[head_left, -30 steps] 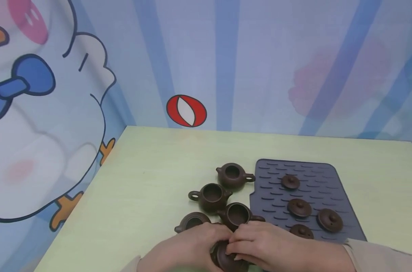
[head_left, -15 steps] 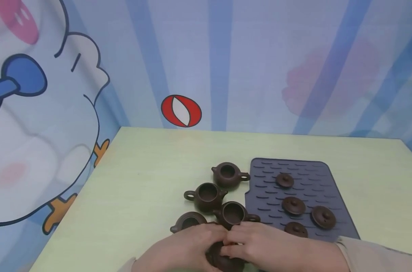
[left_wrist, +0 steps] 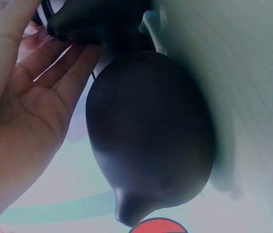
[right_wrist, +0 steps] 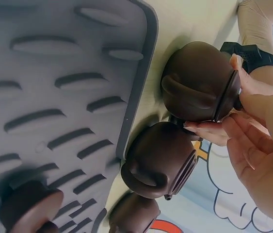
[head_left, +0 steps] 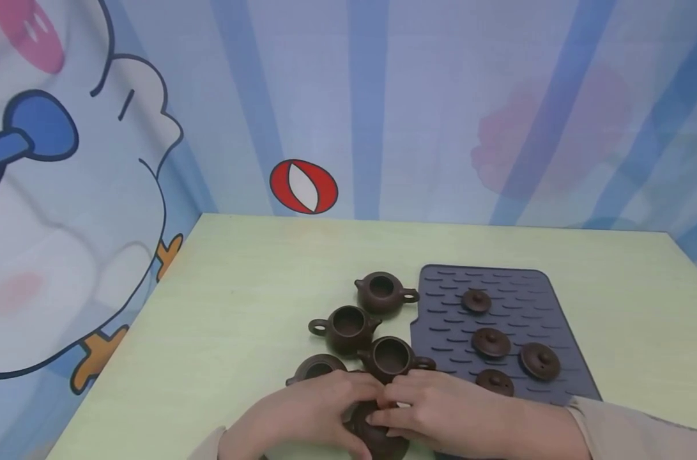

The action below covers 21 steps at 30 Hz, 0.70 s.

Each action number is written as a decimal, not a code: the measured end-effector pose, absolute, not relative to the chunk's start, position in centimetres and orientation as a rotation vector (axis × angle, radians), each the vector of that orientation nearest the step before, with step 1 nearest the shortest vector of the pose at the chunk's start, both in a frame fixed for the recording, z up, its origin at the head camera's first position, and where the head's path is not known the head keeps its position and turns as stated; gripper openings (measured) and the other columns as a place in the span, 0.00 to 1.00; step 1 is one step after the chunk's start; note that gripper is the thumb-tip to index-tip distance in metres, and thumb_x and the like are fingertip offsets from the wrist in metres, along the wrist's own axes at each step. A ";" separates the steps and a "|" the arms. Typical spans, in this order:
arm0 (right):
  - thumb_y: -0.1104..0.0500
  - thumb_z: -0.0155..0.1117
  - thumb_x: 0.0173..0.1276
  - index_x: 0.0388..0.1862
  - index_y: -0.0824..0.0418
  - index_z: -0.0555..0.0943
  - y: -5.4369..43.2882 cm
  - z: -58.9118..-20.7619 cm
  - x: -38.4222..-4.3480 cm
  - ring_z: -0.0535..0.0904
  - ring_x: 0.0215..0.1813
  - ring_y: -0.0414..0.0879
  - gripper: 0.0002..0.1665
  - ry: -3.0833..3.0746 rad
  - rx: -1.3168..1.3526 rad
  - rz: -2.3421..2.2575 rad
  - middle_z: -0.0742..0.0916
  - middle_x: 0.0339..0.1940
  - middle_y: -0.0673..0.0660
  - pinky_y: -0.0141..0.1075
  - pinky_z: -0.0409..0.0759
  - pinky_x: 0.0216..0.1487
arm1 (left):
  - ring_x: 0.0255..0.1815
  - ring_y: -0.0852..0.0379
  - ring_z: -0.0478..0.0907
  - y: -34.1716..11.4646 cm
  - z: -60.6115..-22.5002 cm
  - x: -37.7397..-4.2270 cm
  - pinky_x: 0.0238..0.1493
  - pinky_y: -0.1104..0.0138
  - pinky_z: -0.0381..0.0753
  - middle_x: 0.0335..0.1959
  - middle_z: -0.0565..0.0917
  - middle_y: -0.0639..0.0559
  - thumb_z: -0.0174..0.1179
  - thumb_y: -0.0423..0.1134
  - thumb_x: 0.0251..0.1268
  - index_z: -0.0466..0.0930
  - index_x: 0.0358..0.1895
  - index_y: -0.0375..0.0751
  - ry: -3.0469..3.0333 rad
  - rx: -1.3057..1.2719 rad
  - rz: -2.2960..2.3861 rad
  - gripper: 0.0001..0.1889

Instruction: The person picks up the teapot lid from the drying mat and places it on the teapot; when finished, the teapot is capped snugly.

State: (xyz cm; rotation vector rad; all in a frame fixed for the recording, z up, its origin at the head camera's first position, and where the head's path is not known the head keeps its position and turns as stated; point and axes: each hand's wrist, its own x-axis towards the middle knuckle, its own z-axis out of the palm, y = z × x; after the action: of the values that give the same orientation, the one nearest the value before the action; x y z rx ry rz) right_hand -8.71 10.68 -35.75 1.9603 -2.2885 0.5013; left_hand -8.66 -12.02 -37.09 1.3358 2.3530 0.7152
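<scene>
A small dark-brown teapot [head_left: 381, 442] is at the near end of a pale green table [head_left: 239, 287], its lid [right_wrist: 229, 94] over its opening. The left hand [head_left: 316, 406] grips the pot's sides between thumb and fingers. The right hand [head_left: 443, 407], fingers bent, seems to pinch the lid's knob, though the fingertips partly cover it. Beyond are four lidless teapots [head_left: 381, 301]; to the right, four loose lids [head_left: 490, 343] lie on a gray ridged mat [head_left: 526, 297].
</scene>
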 end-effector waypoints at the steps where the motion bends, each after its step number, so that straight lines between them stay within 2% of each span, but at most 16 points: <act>1: 0.55 0.65 0.63 0.54 0.50 0.79 10.8 -35.8 -8.7 0.75 0.45 0.31 0.20 -2.295 1.962 0.514 0.81 0.46 0.44 0.19 0.71 0.46 | 0.51 0.71 0.72 -12.1 -37.0 -8.7 0.54 0.77 0.70 0.51 0.77 0.61 0.70 0.51 0.49 0.76 0.52 0.47 2.341 1.325 0.721 0.26; 7: 0.57 0.64 0.64 0.56 0.51 0.77 12.9 -36.2 -8.9 0.77 0.45 0.33 0.20 -2.311 1.865 0.616 0.81 0.46 0.44 0.19 0.73 0.44 | 0.59 0.66 0.70 -13.7 -36.0 -9.1 0.58 0.71 0.72 0.58 0.75 0.63 0.69 0.49 0.51 0.73 0.60 0.50 2.323 1.138 0.752 0.30; 13: 0.59 0.66 0.62 0.52 0.50 0.79 15.7 -37.0 -9.0 0.77 0.45 0.33 0.18 -2.408 1.715 0.698 0.81 0.46 0.42 0.19 0.72 0.46 | 0.58 0.65 0.71 -16.3 -35.2 -10.1 0.60 0.67 0.71 0.56 0.76 0.62 0.71 0.42 0.50 0.75 0.59 0.49 2.330 1.016 0.875 0.29; 21: 0.60 0.70 0.56 0.52 0.47 0.79 19.1 -38.1 -8.9 0.78 0.47 0.35 0.24 -2.523 1.552 0.704 0.81 0.47 0.40 0.19 0.73 0.47 | 0.59 0.62 0.71 -18.9 -35.5 -11.6 0.61 0.63 0.71 0.54 0.77 0.64 0.74 0.45 0.45 0.77 0.55 0.52 2.404 0.958 0.897 0.29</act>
State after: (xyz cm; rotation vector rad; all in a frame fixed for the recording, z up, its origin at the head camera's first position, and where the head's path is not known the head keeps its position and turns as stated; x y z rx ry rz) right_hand -8.88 19.14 -38.09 1.5520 -2.5226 0.7035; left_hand -11.56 -18.87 -35.50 0.9582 2.4042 0.8967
